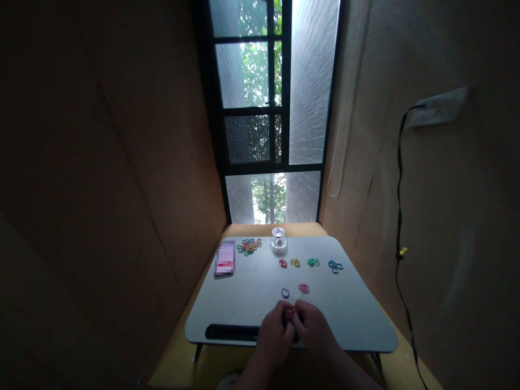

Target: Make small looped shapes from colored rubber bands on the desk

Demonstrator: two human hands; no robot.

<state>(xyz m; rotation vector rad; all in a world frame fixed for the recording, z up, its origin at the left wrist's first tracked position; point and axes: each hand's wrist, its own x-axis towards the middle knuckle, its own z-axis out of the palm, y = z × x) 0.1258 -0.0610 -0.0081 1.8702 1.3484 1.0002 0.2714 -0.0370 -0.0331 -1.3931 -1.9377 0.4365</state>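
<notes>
My left hand [275,331] and my right hand [313,325] meet above the table's near edge, fingers closed in a pinch. Between their fingertips is a small pink hair tie [291,311], mostly covered by the fingers. Just beyond lie a purple hair tie [285,293] and a small pink bunch [304,288]. Farther back, a row of sorted bunches runs from red [283,263] through yellow [295,263] and green [312,262] to blue [335,266]. A mixed-colour pile of hair ties [248,247] rests at the back left.
The white folding table [239,295] has a black slot [231,331] along its front. A clear container [279,245] stands at the back. Left of the mixed pile is a blurred-out flat object [225,258]. A black cable [400,206] hangs down the right wall.
</notes>
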